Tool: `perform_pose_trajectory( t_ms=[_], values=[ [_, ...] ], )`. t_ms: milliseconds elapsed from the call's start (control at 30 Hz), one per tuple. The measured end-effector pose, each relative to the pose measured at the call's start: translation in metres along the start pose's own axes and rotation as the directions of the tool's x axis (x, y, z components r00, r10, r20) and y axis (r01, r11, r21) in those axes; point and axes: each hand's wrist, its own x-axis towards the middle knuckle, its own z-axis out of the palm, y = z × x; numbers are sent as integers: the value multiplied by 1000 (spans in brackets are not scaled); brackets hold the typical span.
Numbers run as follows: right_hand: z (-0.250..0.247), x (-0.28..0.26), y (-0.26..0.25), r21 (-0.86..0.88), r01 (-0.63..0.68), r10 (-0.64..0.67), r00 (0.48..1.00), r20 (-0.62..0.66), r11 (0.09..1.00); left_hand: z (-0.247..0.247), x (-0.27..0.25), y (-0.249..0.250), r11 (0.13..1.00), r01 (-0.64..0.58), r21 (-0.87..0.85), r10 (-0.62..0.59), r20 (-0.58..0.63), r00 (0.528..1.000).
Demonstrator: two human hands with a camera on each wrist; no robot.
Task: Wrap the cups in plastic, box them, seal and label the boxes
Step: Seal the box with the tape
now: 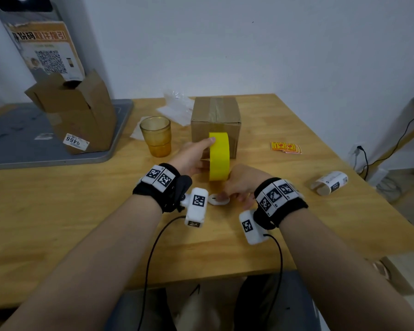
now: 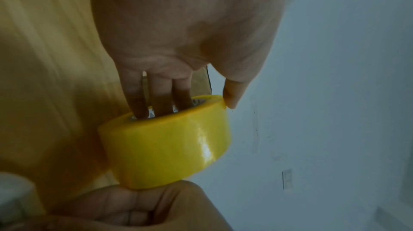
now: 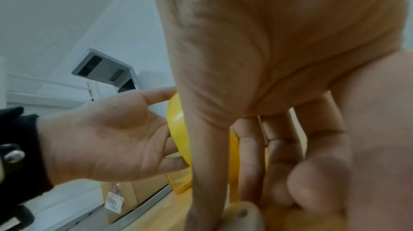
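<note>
Wooden table (image 1: pixel 296 130) near its back edge holds a taped box (image 1: pixel 215 120); left hand (image 1: pixel 191 156) grips a yellow tape roll (image 1: pixel 219 156), fingers through its core, right hand (image 1: pixel 244 185) curled beneath it.

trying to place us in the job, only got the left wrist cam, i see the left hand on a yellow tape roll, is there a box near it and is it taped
Observer: Yes. A closed cardboard box stands just behind the yellow tape roll, with a tape strip along its top seam.
Operator: any cups still out
Observer: One amber glass cup stands unwrapped on the table, left of the box.
Operator: labels on yet
Observer: None shows on the box faces in the head view. Red-and-yellow stickers lie on the table to the right of the box.
</note>
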Motion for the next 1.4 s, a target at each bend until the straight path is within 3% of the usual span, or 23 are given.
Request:
perform_pose_trajectory(
  t_ms=[200, 300, 400, 467, 567, 700, 833, 967, 1200, 1400],
  values=[
    [-5, -7, 4, -31, 21, -19, 996, 88, 999, 5, -5, 0, 998, -6, -68, 5, -14, 1000],
    [-22, -22, 10, 30, 46, -49, 989, 141, 999, 4, -5, -2, 997, -35, -67, 31, -55, 998],
    [-44, -35, 19, 189, 116, -138, 985, 107, 975, -1, -2, -2, 999, -46, 10, 46, -97, 994],
    [-57, -35, 22, 366, 175, -199, 979, 30, 914, -4, 0, -1, 997, -47, 53, 53, -132, 990],
    [-66, -22, 13, 502, 326, -268, 945, -186, 801, -8, -2, 4, 991, -56, 118, 74, -157, 985],
    [-69, -6, -16, 501, 512, -301, 845, -443, 698, -19, -4, 13, 974, -67, 214, 101, -153, 983],
    [-72, 14, -51, 500, 636, -357, 759, -545, 588, -43, 1, 25, 931, 10, 366, 52, -160, 986],
    [-64, 40, -74, 379, 664, -405, 717, -567, 645, -48, 8, 34, 893, 44, 448, 30, -157, 987],
    [-53, 55, -74, 249, 649, -401, 680, -614, 719, -47, 18, 43, 826, -2, 564, -13, 21, 1000],
    [-55, 54, -73, 260, 639, -386, 687, -615, 724, -52, 11, 55, 743, 44, 667, -77, 21, 997]
  ],
)
